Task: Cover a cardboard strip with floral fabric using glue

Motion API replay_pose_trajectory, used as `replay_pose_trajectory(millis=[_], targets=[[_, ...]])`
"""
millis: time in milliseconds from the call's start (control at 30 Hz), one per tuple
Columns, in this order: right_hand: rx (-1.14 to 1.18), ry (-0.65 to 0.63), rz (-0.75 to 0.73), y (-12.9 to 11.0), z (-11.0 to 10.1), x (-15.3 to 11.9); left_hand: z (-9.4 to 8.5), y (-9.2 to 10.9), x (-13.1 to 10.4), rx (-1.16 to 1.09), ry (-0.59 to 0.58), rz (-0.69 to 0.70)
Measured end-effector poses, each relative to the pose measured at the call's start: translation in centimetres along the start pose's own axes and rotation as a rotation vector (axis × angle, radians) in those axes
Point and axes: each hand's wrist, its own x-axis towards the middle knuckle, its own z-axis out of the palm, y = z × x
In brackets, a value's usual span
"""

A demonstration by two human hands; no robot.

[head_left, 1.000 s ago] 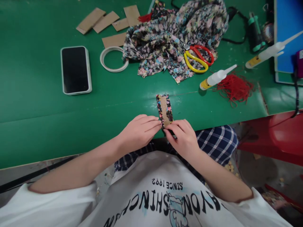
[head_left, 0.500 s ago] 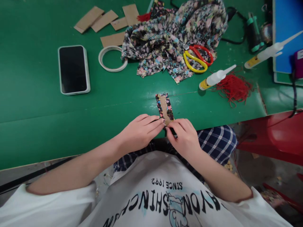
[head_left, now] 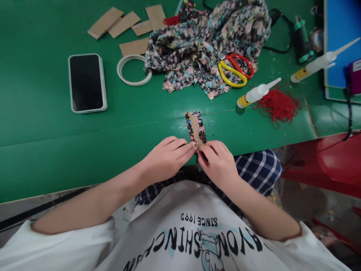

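Observation:
A small cardboard strip (head_left: 195, 126) lies at the table's near edge, with black floral fabric folded over its sides and far end. My left hand (head_left: 169, 156) reaches its near end from the left, fingers together and fingertips pressed on the fabric-edged corner. From the right, my right hand (head_left: 218, 160) pinches the same near end between thumb and fingers. The fingertips of both hands almost meet there and hide part of the fabric.
Crumpled floral cloth (head_left: 191, 45) bears scissors (head_left: 232, 75). Around it are a tape roll (head_left: 120, 71), cardboard pieces (head_left: 105, 23), a phone-like device (head_left: 86, 83), glue bottles (head_left: 256, 94) (head_left: 313, 68), red thread (head_left: 279, 105) and a blue board (head_left: 342, 41). A red chair (head_left: 338, 158) stands right.
The fingers of my right hand have shifted very slightly at the strip's near end. My left hand and the strip stay almost where they were.

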Motion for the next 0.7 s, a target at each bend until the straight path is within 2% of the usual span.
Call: replay_pose_trajectory(millis=[233,433,533,700], targets=[[0.141,-0.148,0.194,0.0,-1.0,0.9,-0.2,0.2,0.1,0.061,0.004,-0.028],[0.145,-0.253,0.267,0.1,-1.7,1.5,-0.5,1.0,0.1,0.102,0.107,-0.07],[0.191,-0.232,0.278,0.3,-1.7,1.7,-0.3,1.6,0.2,0.079,0.106,-0.074],[0.425,-0.029,0.31,1.7,-2.4,1.1,0.1,1.9,0.5,0.05,0.025,-0.109]])
